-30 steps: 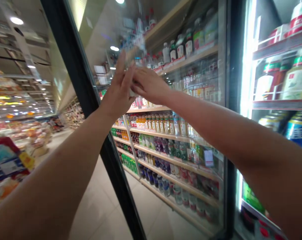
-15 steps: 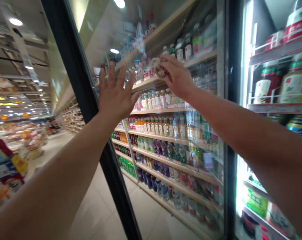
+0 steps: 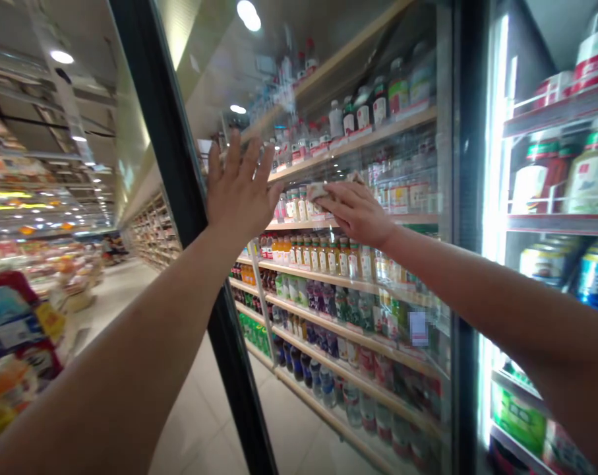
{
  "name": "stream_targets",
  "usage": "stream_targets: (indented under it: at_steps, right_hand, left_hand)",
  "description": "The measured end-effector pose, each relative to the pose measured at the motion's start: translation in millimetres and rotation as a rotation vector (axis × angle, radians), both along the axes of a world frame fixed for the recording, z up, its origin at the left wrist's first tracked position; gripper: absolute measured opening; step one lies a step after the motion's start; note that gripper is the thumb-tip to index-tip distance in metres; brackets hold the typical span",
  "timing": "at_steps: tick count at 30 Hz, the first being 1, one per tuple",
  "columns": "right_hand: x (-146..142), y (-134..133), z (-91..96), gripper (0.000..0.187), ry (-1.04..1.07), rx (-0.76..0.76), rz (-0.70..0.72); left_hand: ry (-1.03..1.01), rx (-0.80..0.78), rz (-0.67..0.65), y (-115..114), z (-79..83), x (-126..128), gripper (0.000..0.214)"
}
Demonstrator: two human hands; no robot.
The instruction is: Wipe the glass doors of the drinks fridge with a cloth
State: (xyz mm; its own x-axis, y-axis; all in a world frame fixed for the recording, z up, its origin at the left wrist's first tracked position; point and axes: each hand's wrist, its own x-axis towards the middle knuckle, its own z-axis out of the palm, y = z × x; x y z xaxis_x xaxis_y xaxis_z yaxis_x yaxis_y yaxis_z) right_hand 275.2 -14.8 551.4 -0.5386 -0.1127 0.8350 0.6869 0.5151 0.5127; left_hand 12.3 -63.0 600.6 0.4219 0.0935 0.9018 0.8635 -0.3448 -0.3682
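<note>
An open glass fridge door (image 3: 328, 369) with a black frame (image 3: 180, 171) fills the middle of the view. My left hand (image 3: 239, 188) lies flat on the glass near the frame, fingers spread and pointing up. Just to its right, my right hand (image 3: 355, 211) presses a small crumpled pale cloth (image 3: 318, 190) against the glass, its fingers closed over it. Through the glass I see store shelves of coloured drink bottles (image 3: 328, 290).
The lit fridge interior (image 3: 560, 218) at the right holds bottles and cans on wire shelves. A tiled aisle floor (image 3: 190, 422) runs below the door. At the left stand blurred displays of packaged goods (image 3: 16, 330) under ceiling lights.
My right hand with the cloth went from beside my left hand up and right across the glass, then came down and back toward the left hand. The left hand stayed flat on the glass.
</note>
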Motion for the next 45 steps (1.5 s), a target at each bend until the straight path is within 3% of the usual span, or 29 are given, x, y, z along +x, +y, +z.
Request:
stream_targets:
  at_steps: [3,7,9,14,17,20,25,27,31,33,37,42,45]
  right_hand:
    - [18.2,13.6,5.7,0.042,0.060,0.021,0.010]
    - [35.4,22.3,16.0,0.046,0.432,0.047,-0.012]
    - [35.7,19.2,4.7,0.050,0.424,0.043,-0.034]
    - [40.3,7.7,-26.8,0.054,0.062,-0.027,-0.099]
    - [53.8,12.3,-25.3,0.052,0.268,-0.056,-0.130]
    - [59.3,19.6,-35.1,0.052,0.551,-0.019,-0.120]
    - [57.1,21.6,-67.0,0.051,0.458,-0.006,-0.091]
    - [60.8,22.6,-62.7,0.049,0.465,-0.027,-0.077]
    - [62.7,26.5,-45.5,0.048,0.678,-0.021,-0.073]
    - [57.5,26.4,-48.6,0.048,0.721,0.002,-0.078]
    - [54.2,24.4,-60.5,0.048,0.607,0.001,-0.091]
    - [72.9,29.2,-44.6,0.048,0.693,-0.013,-0.090]
    - [75.8,30.4,-49.1,0.050,0.717,-0.020,-0.075]
  left_hand:
    - [0.016,0.013,0.022,2.1,0.2,0.4,0.063]
    - [0.020,0.036,-0.021,1.4,-1.3,-1.1,0.060]
    - [0.014,0.033,-0.056,0.7,-1.9,-2.0,0.059]
    - [-0.006,0.020,0.001,0.0,1.9,-0.3,0.059]
    - [-0.061,0.031,0.050,1.1,4.7,6.2,0.058]
    - [-0.106,0.040,-0.014,3.0,3.8,13.8,0.060]
    - [-0.127,0.069,-0.081,3.4,-0.1,18.2,0.067]
    - [-0.118,0.044,-0.064,3.6,0.4,17.5,0.067]
    - [-0.106,-0.013,-0.015,6.3,2.6,15.5,0.068]
    - [-0.110,-0.014,-0.015,7.0,2.6,15.1,0.067]
    - [-0.114,-0.013,-0.063,2.6,0.5,16.7,0.068]
    - [-0.129,-0.042,-0.059,-0.4,0.3,18.2,0.067]
    - [-0.128,-0.024,-0.030,8.1,2.1,17.0,0.067]
